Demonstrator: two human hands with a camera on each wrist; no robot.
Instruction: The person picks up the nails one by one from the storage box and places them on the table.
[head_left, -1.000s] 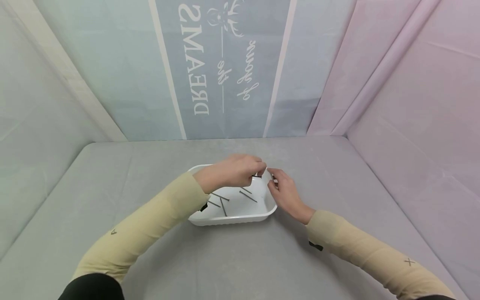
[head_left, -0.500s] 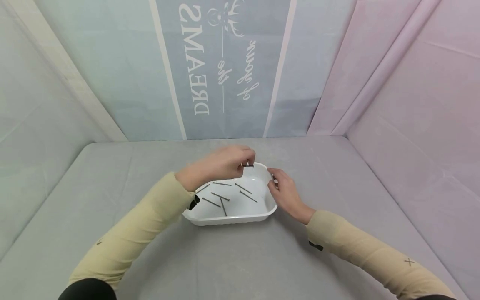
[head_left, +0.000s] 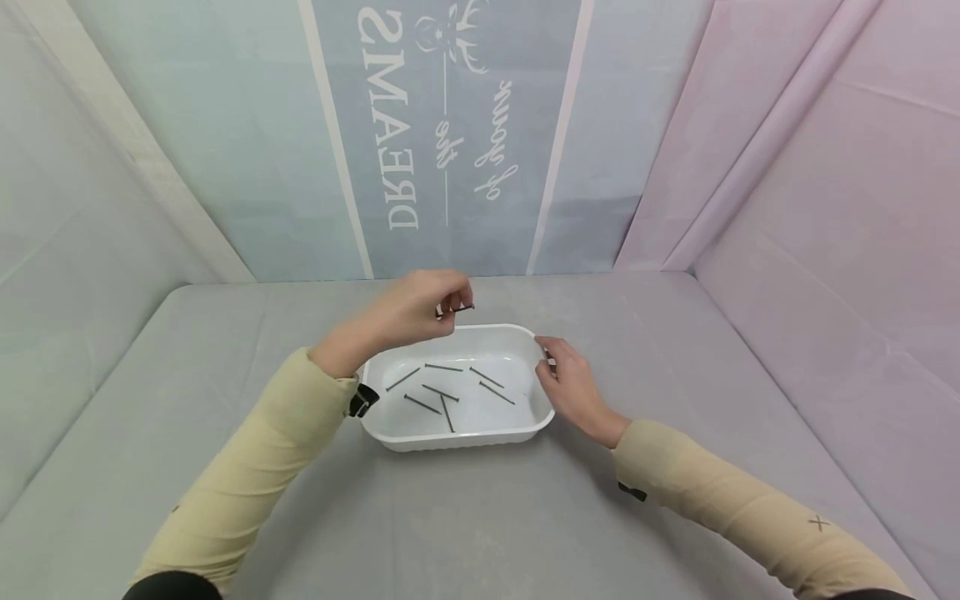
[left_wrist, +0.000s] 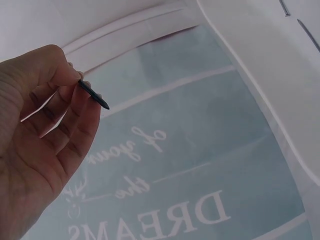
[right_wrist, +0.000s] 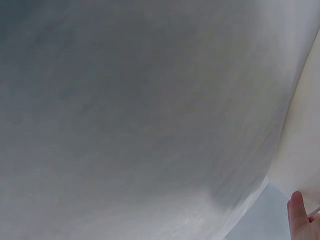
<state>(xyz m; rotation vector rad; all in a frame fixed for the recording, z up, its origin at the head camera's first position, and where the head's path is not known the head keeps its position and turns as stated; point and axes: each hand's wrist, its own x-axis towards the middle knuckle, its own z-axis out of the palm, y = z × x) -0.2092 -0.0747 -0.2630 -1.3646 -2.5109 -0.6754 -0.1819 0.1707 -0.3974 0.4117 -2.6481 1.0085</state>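
A white rectangular tray (head_left: 390, 437) sits on the grey table and holds several dark nails (head_left: 444, 391). My left hand (head_left: 420, 312) hovers above the tray's far left rim and pinches one dark nail (head_left: 461, 307) between its fingertips; the left wrist view shows the same nail (left_wrist: 93, 95) sticking out from the curled fingers. My right hand (head_left: 572, 385) rests against the tray's right rim, fingers curled over its edge. In the right wrist view only a fingertip (right_wrist: 298, 217) shows beside the tray's white wall (right_wrist: 305, 150).
The grey table (head_left: 480, 517) stretches around the tray on all sides. A blue printed backdrop (head_left: 420, 133) rises behind it, with pale cloth walls on the left and pink cloth (head_left: 825, 208) on the right.
My left hand has lifted out of the tray with one nail and moved back and to the left, uncovering the nails in the tray. My right hand has stayed on the rim.
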